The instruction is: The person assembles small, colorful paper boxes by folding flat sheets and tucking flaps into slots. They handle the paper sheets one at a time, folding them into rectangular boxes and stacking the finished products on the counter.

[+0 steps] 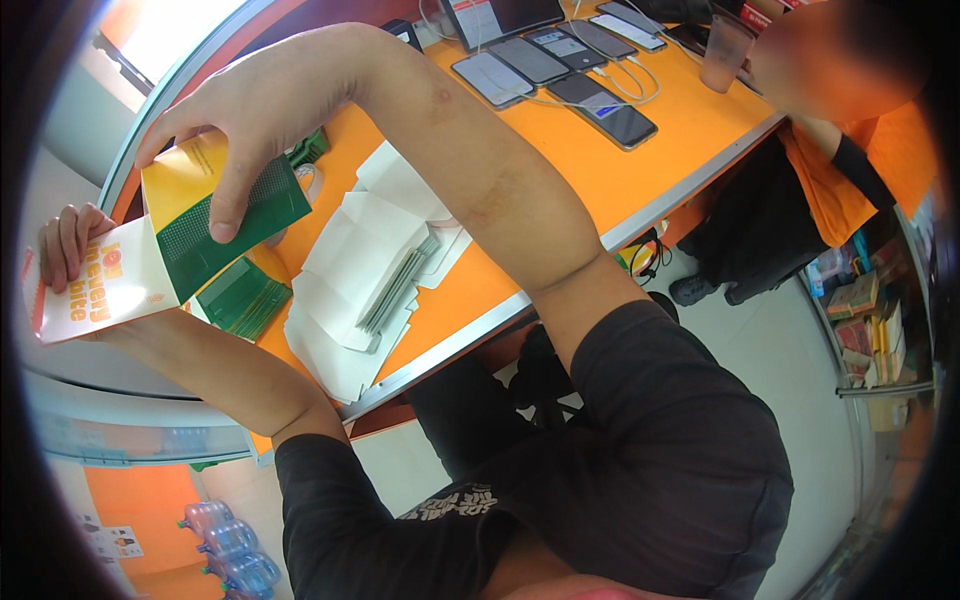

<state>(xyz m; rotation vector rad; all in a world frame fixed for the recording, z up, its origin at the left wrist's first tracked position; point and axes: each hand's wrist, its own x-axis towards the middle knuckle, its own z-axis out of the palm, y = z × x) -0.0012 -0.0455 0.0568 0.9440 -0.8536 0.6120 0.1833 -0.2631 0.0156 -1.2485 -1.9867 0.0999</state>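
A printed paper carton blank (110,285), with white, yellow and green panels, is held up at the left over the table's edge. My left hand (70,245) closes its fingers over the far edge of the white panel. My right hand (265,105) arches over from above, its thumb pressed on the green panel and other fingers at the yellow panel's edge. Below the carton lies a stack of folded green pieces (245,300). Beside it, a pile of white unfolded card sheets (345,270) overlaps toward the table's near edge.
Several phones (603,112) with white cables and a tablet (500,18) lie at the back of the orange table (450,135). A person with an orange garment (815,190) sits at the right, near a translucent cup (727,55). Large water bottles (235,550) stand on the floor at lower left.
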